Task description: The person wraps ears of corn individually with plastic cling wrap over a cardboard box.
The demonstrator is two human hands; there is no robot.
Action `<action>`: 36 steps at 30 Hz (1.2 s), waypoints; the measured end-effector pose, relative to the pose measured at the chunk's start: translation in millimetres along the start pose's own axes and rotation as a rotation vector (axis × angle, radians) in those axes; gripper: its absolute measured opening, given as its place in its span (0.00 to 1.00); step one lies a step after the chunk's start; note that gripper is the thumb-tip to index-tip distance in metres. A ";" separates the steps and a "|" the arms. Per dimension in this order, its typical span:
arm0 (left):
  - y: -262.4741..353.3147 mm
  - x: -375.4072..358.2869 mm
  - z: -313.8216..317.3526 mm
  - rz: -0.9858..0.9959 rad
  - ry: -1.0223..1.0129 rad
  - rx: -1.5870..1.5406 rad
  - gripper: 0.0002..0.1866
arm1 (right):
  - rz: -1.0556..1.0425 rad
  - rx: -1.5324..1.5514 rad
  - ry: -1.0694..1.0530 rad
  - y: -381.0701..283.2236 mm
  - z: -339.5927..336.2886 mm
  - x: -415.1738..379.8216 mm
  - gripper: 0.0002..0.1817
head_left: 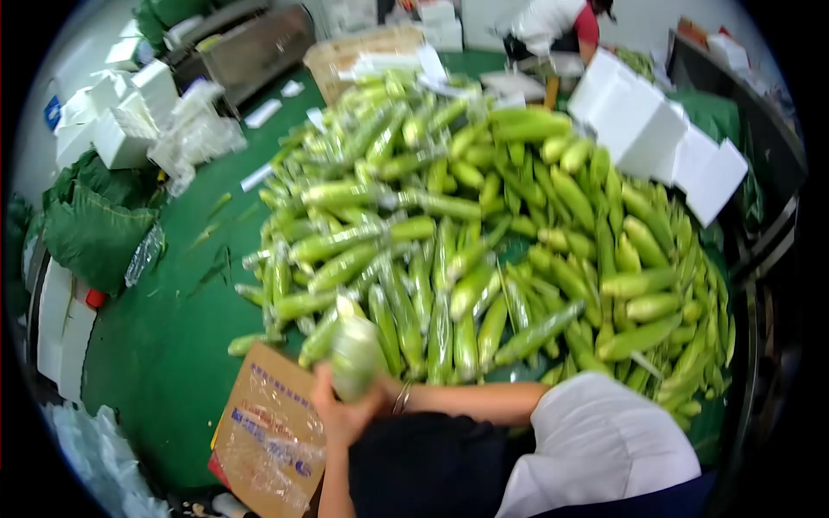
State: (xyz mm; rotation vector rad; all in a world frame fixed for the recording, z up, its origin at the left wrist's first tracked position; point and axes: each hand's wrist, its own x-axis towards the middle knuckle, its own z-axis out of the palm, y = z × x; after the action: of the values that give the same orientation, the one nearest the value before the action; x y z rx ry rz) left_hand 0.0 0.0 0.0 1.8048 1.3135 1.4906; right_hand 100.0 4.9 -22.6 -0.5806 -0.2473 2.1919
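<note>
Low in the view, my left hand (335,410) and my right hand (376,399) are close together around an ear of corn (355,350), blurred by motion. The ear stands roughly upright and looks pale green with a glossy surface. Behind my hands, ears in clear wrap (337,242) lie heaped on the green floor (164,345). Unwrapped green ears (643,281) form the right side of the heap. The fingers are partly hidden and smeared.
A cardboard box (263,432) with printing lies beside my left forearm. White foam boxes (626,112) stand behind the heap at right, and more foam boxes (125,129) are at the left near a green bag (95,224). Another person (548,26) is at the back.
</note>
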 end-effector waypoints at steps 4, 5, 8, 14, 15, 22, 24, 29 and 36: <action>-1.6 -8.8 52.8 -0.444 0.330 -0.308 0.22 | -0.519 -1.145 0.179 20.4 -64.5 -9.5 0.26; -9.2 -18.5 75.2 -0.413 0.365 -0.288 0.24 | -0.619 -1.179 0.257 24.4 -82.1 -9.1 0.22; -57.8 -67.6 108.5 -0.386 0.192 -0.423 0.27 | -0.918 -0.930 0.197 25.3 -118.7 -12.8 0.20; -57.0 0.0 129.0 -0.611 -0.153 -0.370 0.30 | -0.356 -1.688 0.223 -76.4 -148.9 -89.4 0.21; -64.0 29.5 133.7 -0.509 -0.092 -0.318 0.30 | -0.616 -1.863 0.509 -99.7 -180.9 -101.4 0.21; -149.0 179.0 183.1 -0.499 -0.099 -0.482 0.47 | 0.072 -2.484 1.409 -295.1 -331.2 -160.2 0.24; -141.4 135.5 174.7 -0.489 -0.200 -0.672 0.50 | 0.321 -2.320 1.490 -306.4 -358.3 -161.5 0.36; -122.4 -22.6 60.9 -0.603 -0.221 -0.415 0.20 | 0.027 -2.447 1.410 -281.0 -297.1 -179.7 0.33; -40.2 -55.8 3.0 -0.321 -0.209 -0.327 0.25 | -0.988 -1.763 0.402 -169.1 -26.2 -143.9 0.34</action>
State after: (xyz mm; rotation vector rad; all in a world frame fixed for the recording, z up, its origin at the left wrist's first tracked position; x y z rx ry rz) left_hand -10.2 -30.1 -61.1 1.4221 1.1186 1.2236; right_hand 306.7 -0.1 62.6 -1.3300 -1.7960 0.4179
